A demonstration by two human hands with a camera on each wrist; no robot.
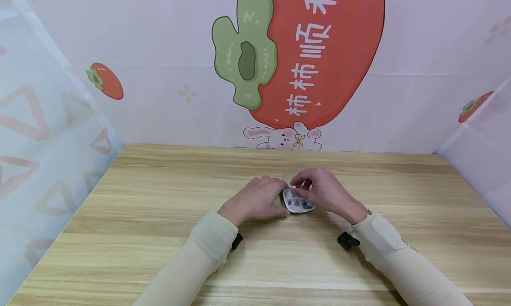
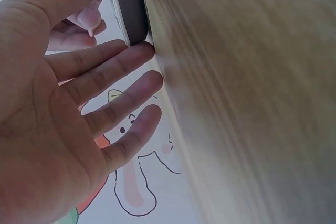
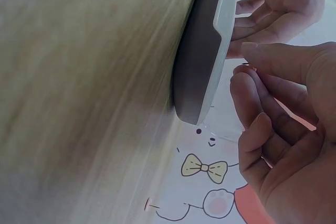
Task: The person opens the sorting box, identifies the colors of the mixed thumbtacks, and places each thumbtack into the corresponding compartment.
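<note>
A small compartment box (image 1: pixel 296 210), white inside with a dark outer shell (image 3: pixel 197 51), lies on the table with its see-through lid raised at the back. Small purple, grey and blue pieces (image 1: pixel 305 203) sit in its near compartments. My left hand (image 1: pixel 259 198) holds the box's left side, thumb at the near corner and forefinger at the far one; the other fingers (image 2: pixel 131 135) are spread. Over the box, my right hand (image 1: pixel 325 190) pinches a tiny pinkish item (image 1: pixel 294 187) between thumb and forefinger. Its exact kind is too small to tell.
The wood-grain table (image 1: pixel 159 235) runs back to a printed cloth wall (image 1: pixel 159 111) with a large persimmon and a rabbit. More printed cloth (image 1: pixel 48 133) hangs at the left, and another side panel stands at the right. A dark wrist strap piece (image 1: pixel 348 240) sits below the right cuff.
</note>
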